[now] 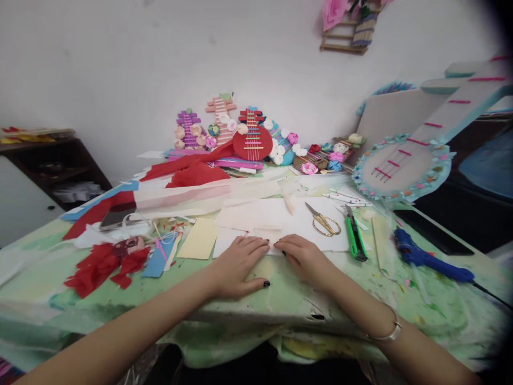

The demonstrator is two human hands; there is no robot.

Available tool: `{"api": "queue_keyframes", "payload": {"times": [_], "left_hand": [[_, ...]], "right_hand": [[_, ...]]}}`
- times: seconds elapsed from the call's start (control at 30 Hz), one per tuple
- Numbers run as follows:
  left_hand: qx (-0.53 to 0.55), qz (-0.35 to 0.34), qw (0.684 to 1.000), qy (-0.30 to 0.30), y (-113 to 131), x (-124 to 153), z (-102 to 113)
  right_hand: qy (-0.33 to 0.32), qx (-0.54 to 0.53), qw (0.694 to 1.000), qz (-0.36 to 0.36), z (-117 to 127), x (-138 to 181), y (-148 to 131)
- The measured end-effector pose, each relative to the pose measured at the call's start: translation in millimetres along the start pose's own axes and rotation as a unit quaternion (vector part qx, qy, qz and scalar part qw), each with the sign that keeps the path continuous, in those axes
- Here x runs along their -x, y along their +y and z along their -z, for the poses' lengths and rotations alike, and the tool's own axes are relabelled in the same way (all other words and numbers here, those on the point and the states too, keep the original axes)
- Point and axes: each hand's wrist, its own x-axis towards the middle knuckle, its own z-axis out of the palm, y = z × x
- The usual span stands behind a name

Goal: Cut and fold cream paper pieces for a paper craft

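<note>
My left hand lies flat on the table with fingers stretched out, fingertips on the near edge of a white paper sheet. My right hand rests beside it, fingers together and pressed down on the same edge of the sheet. The fingertips of both hands almost meet at a small folded bit of paper. Neither hand grips anything. A bracelet sits on my right wrist.
Gold scissors lie on the sheet's right side, a green utility knife beside them and a blue glue gun further right. Red paper scraps, a yellow card, craft guitars and a large round guitar model crowd the green table.
</note>
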Motion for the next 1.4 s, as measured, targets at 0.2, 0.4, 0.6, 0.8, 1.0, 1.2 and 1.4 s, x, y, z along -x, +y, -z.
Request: {"api": "queue_keyframes", "payload": {"times": [0.2,0.4,0.6,0.8,1.0,1.2,1.4], "left_hand": [[-0.007,0.0,1.0,-0.002,-1,1,-1],[-0.012,0.011,1.0,-0.009,0,1,-2],[0.004,0.017,1.0,0.007,0,1,-4],[0.014,0.022,1.0,0.016,0,1,-4],[0.017,0.031,0.999,0.007,0,1,-3],[0.006,0.032,0.999,0.008,-2,1,-1],[-0.015,0.03,0.999,-0.008,-9,1,4]], "right_hand": [[-0.036,0.069,0.997,0.007,-3,16,-3],[-0.04,0.087,0.995,0.027,-2,17,-8],[-0.05,0.093,0.994,0.036,-2,18,-10],[-0.052,0.097,0.994,0.026,-3,17,-13],[-0.054,0.098,0.993,0.023,-1,13,-16],[-0.062,0.099,0.993,0.024,-1,12,-16],[-0.062,0.101,0.993,0.023,-1,10,-16]]}}
